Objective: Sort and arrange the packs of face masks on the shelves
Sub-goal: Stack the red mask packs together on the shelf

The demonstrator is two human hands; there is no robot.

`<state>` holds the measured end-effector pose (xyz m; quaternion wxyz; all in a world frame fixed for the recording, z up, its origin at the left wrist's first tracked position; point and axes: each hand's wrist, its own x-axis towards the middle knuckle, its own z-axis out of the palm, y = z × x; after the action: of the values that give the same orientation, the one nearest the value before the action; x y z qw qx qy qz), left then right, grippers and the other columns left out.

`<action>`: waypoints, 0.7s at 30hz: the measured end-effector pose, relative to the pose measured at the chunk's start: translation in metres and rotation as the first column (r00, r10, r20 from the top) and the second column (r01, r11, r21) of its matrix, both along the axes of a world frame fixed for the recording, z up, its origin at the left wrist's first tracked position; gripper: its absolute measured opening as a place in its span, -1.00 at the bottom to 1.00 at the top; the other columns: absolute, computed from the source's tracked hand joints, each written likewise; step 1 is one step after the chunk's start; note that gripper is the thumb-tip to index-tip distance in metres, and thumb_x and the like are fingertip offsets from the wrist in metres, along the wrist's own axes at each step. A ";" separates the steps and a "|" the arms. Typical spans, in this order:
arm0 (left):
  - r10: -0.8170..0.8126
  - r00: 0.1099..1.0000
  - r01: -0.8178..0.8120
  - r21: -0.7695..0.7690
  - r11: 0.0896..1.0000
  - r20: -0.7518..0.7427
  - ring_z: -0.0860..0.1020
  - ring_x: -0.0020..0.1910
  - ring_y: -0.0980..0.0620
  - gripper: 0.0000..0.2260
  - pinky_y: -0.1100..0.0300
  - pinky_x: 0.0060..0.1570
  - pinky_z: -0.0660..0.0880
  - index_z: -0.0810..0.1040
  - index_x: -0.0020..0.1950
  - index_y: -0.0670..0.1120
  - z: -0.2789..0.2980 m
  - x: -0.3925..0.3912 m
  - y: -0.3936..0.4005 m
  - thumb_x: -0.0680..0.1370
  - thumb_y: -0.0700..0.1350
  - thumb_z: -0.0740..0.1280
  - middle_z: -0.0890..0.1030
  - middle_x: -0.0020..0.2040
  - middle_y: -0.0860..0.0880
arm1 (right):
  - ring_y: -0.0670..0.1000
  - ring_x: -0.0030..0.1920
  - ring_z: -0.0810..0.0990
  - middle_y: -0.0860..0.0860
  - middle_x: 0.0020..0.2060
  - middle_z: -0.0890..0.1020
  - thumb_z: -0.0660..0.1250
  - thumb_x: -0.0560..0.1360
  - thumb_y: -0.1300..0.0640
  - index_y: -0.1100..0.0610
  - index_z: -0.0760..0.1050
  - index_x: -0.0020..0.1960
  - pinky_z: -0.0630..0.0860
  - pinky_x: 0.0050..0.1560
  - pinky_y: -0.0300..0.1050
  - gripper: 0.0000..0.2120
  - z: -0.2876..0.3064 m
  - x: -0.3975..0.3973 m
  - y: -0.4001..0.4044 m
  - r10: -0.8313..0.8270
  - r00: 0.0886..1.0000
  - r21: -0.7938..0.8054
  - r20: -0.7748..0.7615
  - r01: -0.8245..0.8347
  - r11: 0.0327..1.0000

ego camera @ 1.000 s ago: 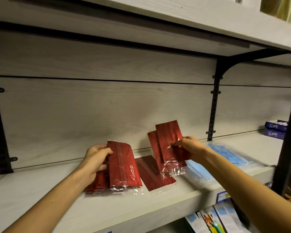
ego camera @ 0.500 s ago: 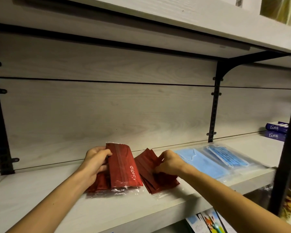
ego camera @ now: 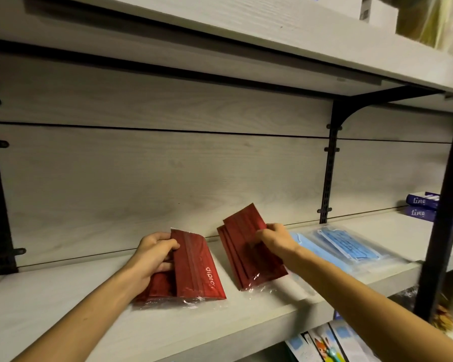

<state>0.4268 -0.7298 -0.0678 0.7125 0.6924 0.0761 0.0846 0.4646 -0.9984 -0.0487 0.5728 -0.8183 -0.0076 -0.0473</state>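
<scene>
Pale wooden shelf (ego camera: 63, 304): at centre frame, red mask packs (ego camera: 194, 270) are gripped by the left hand (ego camera: 152, 259); a second red stack (ego camera: 246, 252) is pinched by the right hand (ego camera: 275, 240).

Stood propped on edge on the shelf (ego camera: 63, 304): left stack of red mask packs (ego camera: 194, 270) in clear wrap, white lettering down the front. Leaned tilted just to its right, apart from it: second stack of red packs (ego camera: 242, 246), fanned at the top. Lay flat further right: blue mask packs (ego camera: 351, 246), clear-wrapped, overlapping.
</scene>
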 end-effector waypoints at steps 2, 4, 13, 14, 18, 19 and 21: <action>-0.016 1.000 0.016 0.012 1.000 0.003 0.64 -0.15 -0.06 -0.77 0.19 -0.39 0.61 0.56 0.20 -0.24 0.001 -0.002 -0.002 0.56 -0.37 0.29 0.68 0.01 -0.25 | 0.03 -0.42 0.58 0.07 -0.43 0.60 0.31 0.47 0.30 0.24 0.54 -0.19 0.55 -0.31 -0.16 -0.92 0.012 -0.003 -0.005 0.038 0.999 0.112 -0.019 -0.036 0.993; -0.025 1.000 0.025 0.010 1.000 0.010 0.66 -0.12 -0.08 -0.77 0.16 -0.32 0.64 0.57 0.19 -0.24 0.002 -0.003 -0.004 0.56 -0.37 0.28 0.68 0.05 -0.28 | 0.09 -0.35 0.60 0.13 -0.34 0.61 0.30 0.49 0.27 0.25 0.53 -0.10 0.58 -0.25 -0.07 -0.95 0.021 -0.005 -0.007 0.076 0.995 0.226 -0.070 -0.058 0.972; -0.135 0.989 0.139 -0.073 0.988 0.055 0.70 0.03 -0.09 -0.73 0.02 0.00 0.62 0.59 0.19 -0.19 0.005 -0.008 -0.001 0.56 -0.09 0.43 0.73 0.03 -0.14 | 0.11 -0.29 0.60 0.19 -0.24 0.63 0.40 0.45 0.35 0.32 0.61 0.07 0.55 -0.22 -0.06 -0.80 -0.011 -0.012 0.055 0.219 0.961 0.255 -0.169 -0.172 0.952; -0.148 0.987 0.152 -0.062 0.986 0.062 0.71 0.03 -0.05 -0.73 0.02 0.03 0.61 0.61 0.17 -0.17 0.007 -0.010 -0.001 0.54 -0.06 0.46 0.73 0.02 -0.11 | 0.10 -0.27 0.60 0.18 -0.22 0.66 0.40 0.44 0.35 0.30 0.63 0.07 0.56 -0.21 -0.06 -0.79 -0.013 -0.013 0.062 0.241 0.958 0.236 -0.153 -0.201 0.951; -0.115 0.991 0.118 -0.040 0.992 0.064 0.71 -0.02 -0.07 -0.74 -0.04 0.10 0.61 0.63 0.14 -0.17 0.008 -0.013 -0.003 0.48 -0.18 0.50 0.73 0.00 -0.15 | 0.06 -0.15 0.65 0.19 -0.03 0.72 0.45 0.43 0.34 0.24 0.60 0.17 0.60 -0.06 -0.06 -0.69 -0.017 -0.020 0.085 0.292 0.955 0.136 -0.061 -0.282 0.950; -0.080 0.995 0.083 -0.046 0.995 0.063 0.71 -0.05 -0.10 -0.74 -0.04 0.08 0.62 0.62 0.14 -0.21 0.007 -0.011 -0.002 0.47 -0.24 0.49 0.73 -0.02 -0.18 | 0.03 -0.16 0.65 0.15 -0.04 0.70 0.46 0.44 0.32 0.24 0.59 0.19 0.59 -0.08 -0.09 -0.68 -0.017 -0.023 0.087 0.283 0.959 0.087 -0.028 -0.280 0.956; -0.008 0.998 0.016 -0.129 0.992 0.058 0.70 -0.09 -0.14 -0.69 -0.03 0.01 0.64 0.59 0.18 -0.29 0.008 -0.007 0.002 0.45 -0.32 0.47 0.72 -0.03 -0.23 | 0.00 -0.13 0.67 0.09 0.03 0.66 0.51 0.46 0.20 0.19 0.51 0.27 0.63 -0.15 -0.15 -0.59 -0.015 -0.030 0.086 0.273 0.962 0.078 0.008 -0.272 0.959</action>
<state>0.4202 -0.7281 -0.0602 0.7581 0.6426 0.0567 0.0951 0.4350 -0.9129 -0.0632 0.6053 -0.7866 -0.1175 0.0328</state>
